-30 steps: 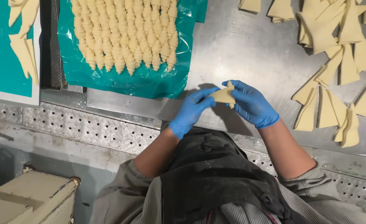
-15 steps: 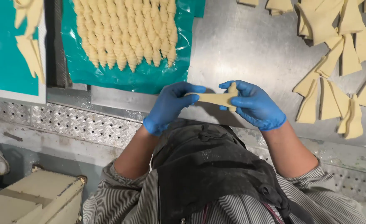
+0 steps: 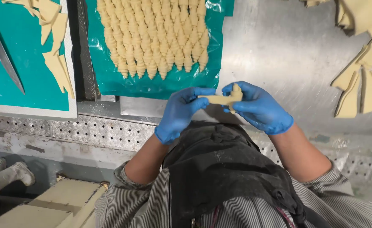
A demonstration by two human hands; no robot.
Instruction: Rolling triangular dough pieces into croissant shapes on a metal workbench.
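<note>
Head-camera view, looking down on a brushed stainless-steel worktable [image 3: 287, 50]. Both hands wear blue gloves. The left hand [image 3: 181, 112] and the right hand [image 3: 259, 107] pinch between them a strip of pale dough [image 3: 221, 98], held just above the near edge of the table; the left fingertips close on the strip's left end, while the right thumb and fingers close on its right end, where a small tip of dough stands upward. On the table just beyond the hands lies a teal plastic sheet [image 3: 118, 80] carrying close rows of rolled, unbaked croissants [image 3: 154, 36]. At far left, a white-rimmed tray with a teal liner [image 3: 29, 84] bears cut dough triangles [image 3: 55, 46] and a long knife blade [image 3: 2, 52]; a dark gap separates it from the plastic sheet. At far right, further dough triangles [image 3: 363, 80] lie fanned directly on the steel. The table's front face is embossed tread-pattern metal [image 3: 89, 131]. Below it, at near left, a cream-coloured box [image 3: 55, 207] stands on the floor. The person wears a dark apron [image 3: 224, 169] over a striped shirt [image 3: 143, 202].
</note>
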